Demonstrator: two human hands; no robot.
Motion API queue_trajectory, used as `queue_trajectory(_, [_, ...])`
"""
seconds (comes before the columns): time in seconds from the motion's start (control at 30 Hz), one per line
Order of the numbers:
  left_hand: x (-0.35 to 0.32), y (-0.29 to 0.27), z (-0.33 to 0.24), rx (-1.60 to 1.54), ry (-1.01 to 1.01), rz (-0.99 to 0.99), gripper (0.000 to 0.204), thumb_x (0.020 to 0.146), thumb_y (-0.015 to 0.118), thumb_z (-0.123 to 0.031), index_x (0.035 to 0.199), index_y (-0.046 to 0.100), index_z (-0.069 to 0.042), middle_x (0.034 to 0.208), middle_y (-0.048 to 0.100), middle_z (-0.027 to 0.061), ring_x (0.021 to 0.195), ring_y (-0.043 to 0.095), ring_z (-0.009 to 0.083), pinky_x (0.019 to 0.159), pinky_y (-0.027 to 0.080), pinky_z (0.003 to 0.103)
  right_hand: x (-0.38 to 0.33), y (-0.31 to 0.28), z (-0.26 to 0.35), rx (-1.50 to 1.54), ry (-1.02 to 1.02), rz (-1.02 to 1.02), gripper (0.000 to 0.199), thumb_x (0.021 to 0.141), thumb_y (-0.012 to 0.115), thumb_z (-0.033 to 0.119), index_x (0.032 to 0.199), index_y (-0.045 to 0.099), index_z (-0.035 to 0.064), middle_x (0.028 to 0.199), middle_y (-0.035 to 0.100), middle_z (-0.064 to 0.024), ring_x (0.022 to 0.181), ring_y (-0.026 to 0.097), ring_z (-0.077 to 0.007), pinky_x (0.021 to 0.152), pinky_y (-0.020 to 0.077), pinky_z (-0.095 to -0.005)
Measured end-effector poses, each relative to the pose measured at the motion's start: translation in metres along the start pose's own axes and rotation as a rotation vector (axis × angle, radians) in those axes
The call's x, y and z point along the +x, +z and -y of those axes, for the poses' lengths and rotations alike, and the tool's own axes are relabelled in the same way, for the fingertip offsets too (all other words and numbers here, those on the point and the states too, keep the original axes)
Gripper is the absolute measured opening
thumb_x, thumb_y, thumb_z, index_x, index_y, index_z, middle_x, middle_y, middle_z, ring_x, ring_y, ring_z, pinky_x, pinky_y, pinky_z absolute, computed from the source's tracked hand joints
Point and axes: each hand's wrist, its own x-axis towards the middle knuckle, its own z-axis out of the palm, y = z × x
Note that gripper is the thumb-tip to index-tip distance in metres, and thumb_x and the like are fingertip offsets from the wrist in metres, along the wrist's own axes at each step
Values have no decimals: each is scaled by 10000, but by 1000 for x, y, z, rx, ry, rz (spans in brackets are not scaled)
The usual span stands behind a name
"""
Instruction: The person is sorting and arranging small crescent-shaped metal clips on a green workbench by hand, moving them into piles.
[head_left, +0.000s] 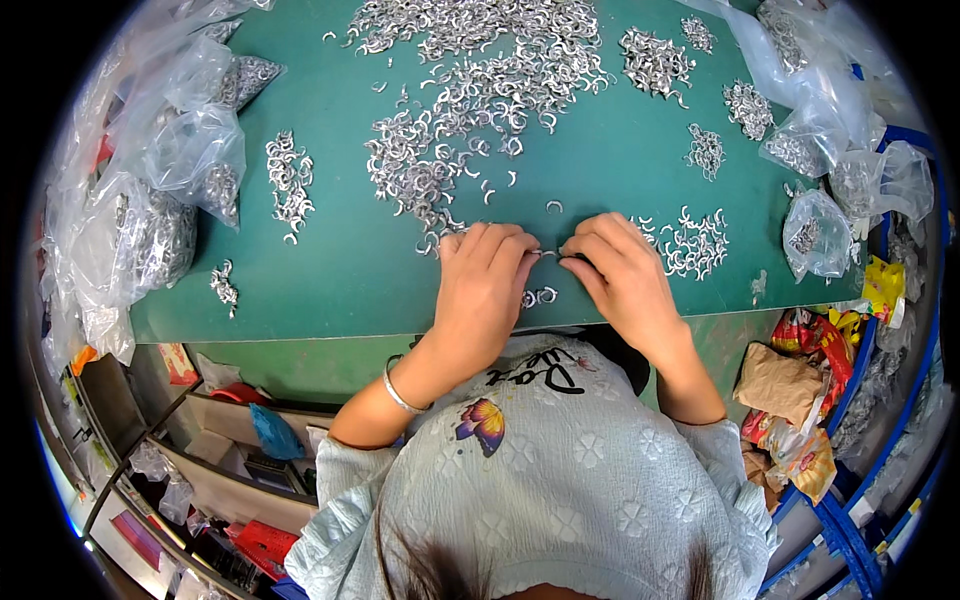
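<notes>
At a green table (330, 290), a person's left hand (482, 280) pinches what looks like a small curved metal piece (546, 252), one end jutting from the fingertips toward the right hand (618, 272), whose thumb and fingers draw together just beside it; whether they grip anything, one cannot tell. The piece sits between the hands, near the table's front edge. The work looks partway along: separate clusters lie to the right (695, 243) and left (290, 185), apparently set apart, while a large heap (500, 60) at the back, spilling toward the left hand, seems yet to be handled. Clear plastic bags (190, 150) of metal parts crowd the left side. The heap runs off the upper edge, the left hand partly covers a few pieces (542, 297) beneath it, and single parts in the bags blur together
</notes>
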Motion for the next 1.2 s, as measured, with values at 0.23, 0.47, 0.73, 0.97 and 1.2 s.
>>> queue_trajectory(0.23, [4, -1, -2, -96, -19, -49, 219, 775, 692, 49, 961, 616, -36, 945, 640, 83, 807, 580, 258, 736, 398, 359, 8, 8, 5, 66, -52, -92, 168, 776, 720, 66, 914, 634, 26, 903, 584, -83, 814, 553, -282, 711, 434, -390])
queue_trajectory(0.47, [3, -9, -5, -51, -84, -103, 280, 759, 707, 75, 1011, 653, -34, 947, 656, 84, 812, 603, 243, 748, 442, 338, 5, 1, 6, -89, -6, -19, 153, 783, 722, 75, 908, 644, 32, 895, 588, -74, 837, 547, -268, 716, 409, -377])
queue_trajectory(0.73, [-3, -12, -5, -230, -194, -176, 190, 811, 682, 74, 982, 674, -8, 926, 700, 91, 814, 654, 195, 727, 485, 286, 10, 8, 15, -32, -32, -80, 235, 776, 728, 89, 992, 646, 42, 959, 595, -69, 873, 537, -268, 736, 398, -379])
queue_trajectory(0.97, [-10, -17, -2, -317, -366, -160, 180, 816, 674, 75, 977, 671, -4, 891, 696, 87, 784, 650, 163, 706, 496, 271, 12, 8, 14, 14, -27, -95, 255, 780, 716, 73, 1026, 657, 50, 956, 591, -67, 870, 537, -267, 730, 386, -380])
queue_trajectory(1.2, [-21, -27, -5, -75, -172, -95, 212, 773, 717, 35, 970, 674, -33, 927, 636, 92, 846, 601, 248, 738, 458, 327, 24, 31, 15, -57, -140, -91, 212, 765, 720, 78, 963, 647, 63, 953, 580, -45, 862, 530, -242, 729, 376, -370])
